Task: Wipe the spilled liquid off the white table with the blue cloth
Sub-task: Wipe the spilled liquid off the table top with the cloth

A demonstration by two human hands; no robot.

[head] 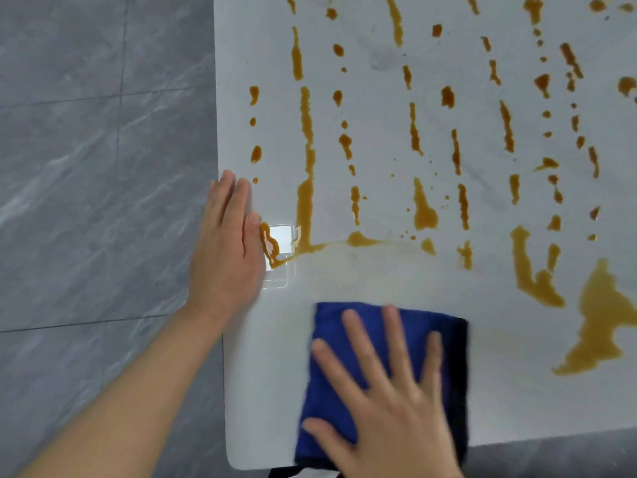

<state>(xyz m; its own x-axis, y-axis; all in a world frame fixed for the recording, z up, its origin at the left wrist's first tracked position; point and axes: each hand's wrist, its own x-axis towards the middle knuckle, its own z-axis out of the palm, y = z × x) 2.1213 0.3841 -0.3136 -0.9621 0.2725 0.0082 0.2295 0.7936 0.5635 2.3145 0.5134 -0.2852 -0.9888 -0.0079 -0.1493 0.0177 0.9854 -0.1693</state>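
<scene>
The cloth (389, 367), blue and folded into a rectangle, lies flat on the white worktop (379, 281) near its front left corner, its near edge reaching the worktop's front rim. The right hand (389, 398) presses down on it with fingers straight and spread wide; the hand and cloth look blurred. The left hand (227, 250) rests flat on the worktop's left edge, fingers straight and close together, its thumb just beside a small clear square (281, 250) wetted by the spill (306, 188). The brown liquid runs in broken streaks and drops across the far worktop, with a bigger puddle (599, 319) at right. Grey floor tiles (103, 167) show at left.
</scene>
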